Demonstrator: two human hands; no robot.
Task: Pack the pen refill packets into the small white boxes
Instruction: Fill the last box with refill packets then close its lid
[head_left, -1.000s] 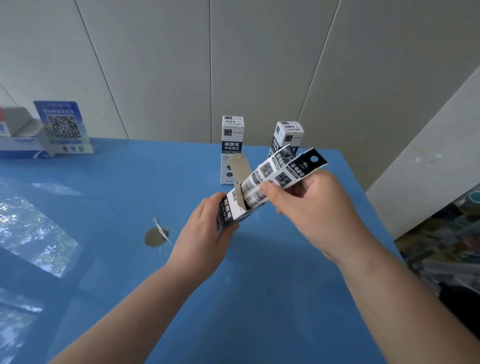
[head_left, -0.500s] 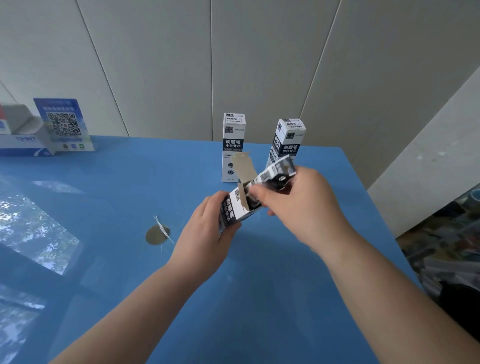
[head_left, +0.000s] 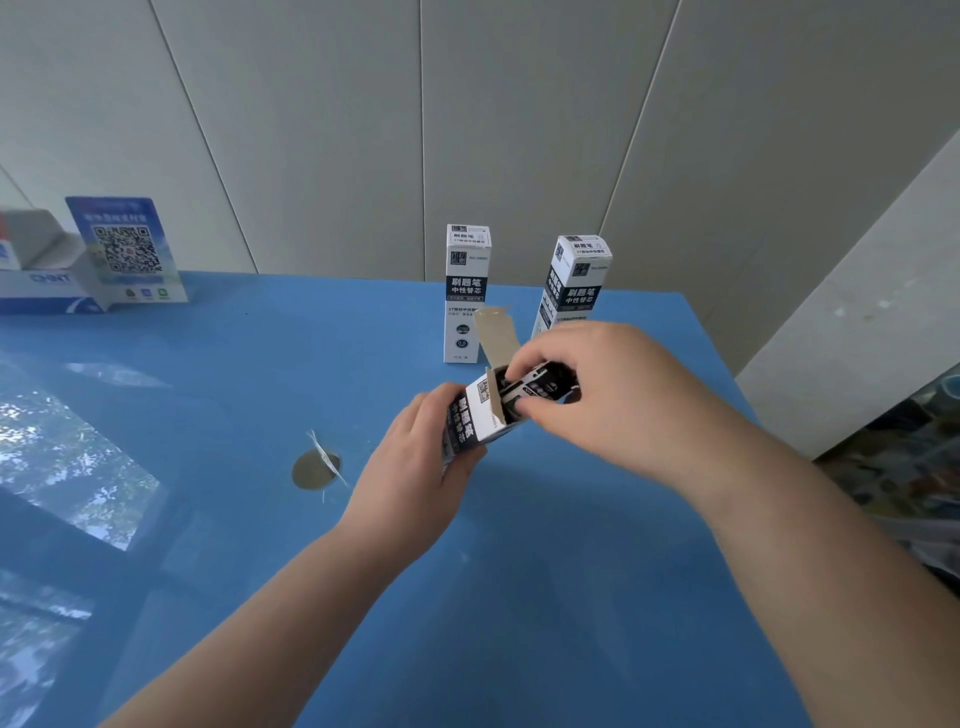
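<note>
Since a second ago the refill packets (head_left: 540, 388) have slid nearly fully into the open box (head_left: 475, 418). Your right hand (head_left: 597, 395) pinches their ends; your left hand (head_left: 415, 478) grips the box. Behind it, two boxes (head_left: 466, 291) stand closed, seemingly done; flap (head_left: 496, 332) remains open.

Looks like small shop or stockroom counter. Glossy blue table (head_left: 519, 623) against plain grey panelled wall (head_left: 363, 130). QR-code payment placard (head_left: 126, 249) standing at far left, beside open white-and-blue product carton (head_left: 41, 283). Two identical retail-printed refill boxes (head_left: 466, 291) upright near back edge. Cluttered goods, blurred, at right edge (head_left: 904, 467).
</note>
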